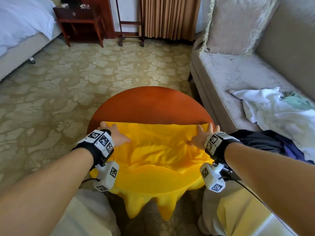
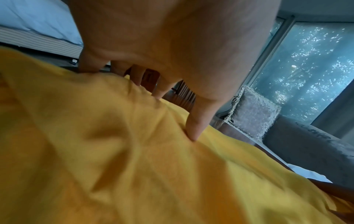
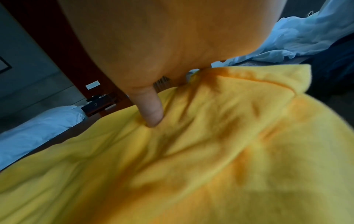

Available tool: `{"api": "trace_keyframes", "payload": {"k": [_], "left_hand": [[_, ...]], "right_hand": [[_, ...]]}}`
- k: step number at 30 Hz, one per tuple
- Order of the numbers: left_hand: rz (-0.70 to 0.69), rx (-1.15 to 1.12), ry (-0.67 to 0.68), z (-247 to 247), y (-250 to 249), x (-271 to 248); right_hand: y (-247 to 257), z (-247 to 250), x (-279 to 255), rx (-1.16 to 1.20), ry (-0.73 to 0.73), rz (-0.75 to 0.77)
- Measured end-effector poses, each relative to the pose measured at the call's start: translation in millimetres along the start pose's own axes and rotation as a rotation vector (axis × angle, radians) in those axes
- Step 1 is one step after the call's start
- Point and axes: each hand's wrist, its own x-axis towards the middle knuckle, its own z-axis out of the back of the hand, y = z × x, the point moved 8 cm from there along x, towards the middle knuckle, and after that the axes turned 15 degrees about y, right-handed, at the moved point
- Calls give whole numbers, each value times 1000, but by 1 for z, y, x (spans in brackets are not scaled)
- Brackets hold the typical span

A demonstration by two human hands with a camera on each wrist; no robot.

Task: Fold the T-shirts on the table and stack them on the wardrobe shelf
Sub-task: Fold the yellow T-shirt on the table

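Now both hands, left hand (image 1: 117, 134) and right hand (image 1: 202, 135), press spread fingers flat (gripping nothing) on the yellow T-shirt (image 1: 153, 150), its far edge running crosswise between them.

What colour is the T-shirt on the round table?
Bright yellow T-shirt, seen best in the head view.

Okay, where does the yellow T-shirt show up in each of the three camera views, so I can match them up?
Head: yellow T-shirt low centre, on the round table.
Left wrist: fills the lower left, under the left hand.
Right wrist: fills the lower frame, under the right hand.
Shared landmark: white bed.
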Motion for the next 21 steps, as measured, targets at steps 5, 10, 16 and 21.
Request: {"api": "trace_keyframes", "payload": {"k": [5,10,16,21], "left_hand": [[15,-69,-35,25,-2,28],[14,-129,-33,57,-12,60],[-163,-498,-132,92,-23,84],[-268,-789,-292,108,-11,56]], "right_hand": [[19,26,32,52,-7,11],[42,59,73,75,-35,49],[60,92,95,38,-121,39],[69,104,68,165,-231,111]]}}
